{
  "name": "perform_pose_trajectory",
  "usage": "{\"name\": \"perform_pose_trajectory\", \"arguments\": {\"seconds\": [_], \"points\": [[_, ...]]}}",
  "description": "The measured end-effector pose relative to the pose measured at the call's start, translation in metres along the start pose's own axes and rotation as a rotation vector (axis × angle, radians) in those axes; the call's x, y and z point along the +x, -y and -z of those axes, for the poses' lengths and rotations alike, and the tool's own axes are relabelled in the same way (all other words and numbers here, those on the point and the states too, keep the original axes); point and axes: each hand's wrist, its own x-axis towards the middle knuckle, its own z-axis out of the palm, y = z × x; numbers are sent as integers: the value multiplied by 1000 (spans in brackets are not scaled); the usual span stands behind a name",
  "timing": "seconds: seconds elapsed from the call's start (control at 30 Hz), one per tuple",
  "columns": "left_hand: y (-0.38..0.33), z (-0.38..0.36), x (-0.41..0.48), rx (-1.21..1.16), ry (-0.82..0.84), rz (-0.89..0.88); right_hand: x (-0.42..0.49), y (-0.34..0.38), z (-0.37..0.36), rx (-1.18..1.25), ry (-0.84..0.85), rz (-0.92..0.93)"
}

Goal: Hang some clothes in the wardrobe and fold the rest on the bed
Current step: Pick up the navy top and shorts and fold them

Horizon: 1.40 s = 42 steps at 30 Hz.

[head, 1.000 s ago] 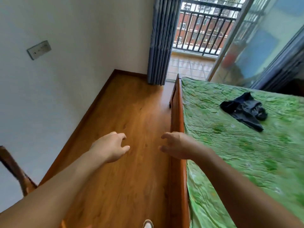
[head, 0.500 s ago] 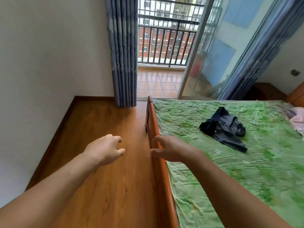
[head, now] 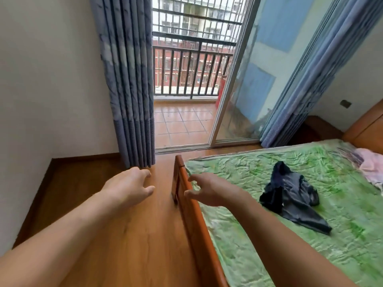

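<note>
View has swung right since half a second ago: more of the bed point(head: 259, 245) shows, and the balcony door point(head: 246, 83) now sits straight ahead. Both hands look the same as before, out front and holding nothing. Left hand point(head: 129, 188): fingers point(head: 145, 172) loosely curled and apart, over bare floor point(head: 124, 241). Right hand point(head: 210, 192): fingers spread and slightly hooked, over the bed's near corner, just past the wooden bed rail point(head: 193, 222).

The dark garment point(head: 290, 197) lies crumpled on the green sheet to the right of my right fingers, apart from them. A pink garment point(head: 371, 167) is further right, at the frame edge near the headboard.

Edges: the rail runs between my two hands. The curtain point(head: 128, 90) hangs just beyond my left fingers, wall point(head: 41, 100) left of it. Open floor lies below and left of my left fingers.
</note>
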Motion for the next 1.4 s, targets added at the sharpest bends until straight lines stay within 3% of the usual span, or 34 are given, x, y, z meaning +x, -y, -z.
{"name": "perform_pose_trajectory", "arguments": {"seconds": [0.27, 0.6, 0.93, 1.4], "points": [[65, 76, 171, 41, 45, -141, 162, 26, 66, 39, -13, -101], [79, 90, 418, 134, 110, -224, 388, -42, 102, 107, 24, -172], [27, 113, 659, 216, 191, -359, 551, -148, 192, 132, 21, -282], [-118, 85, 962, 339, 372, -821, 675, -305, 247, 375, -108, -764]]}}
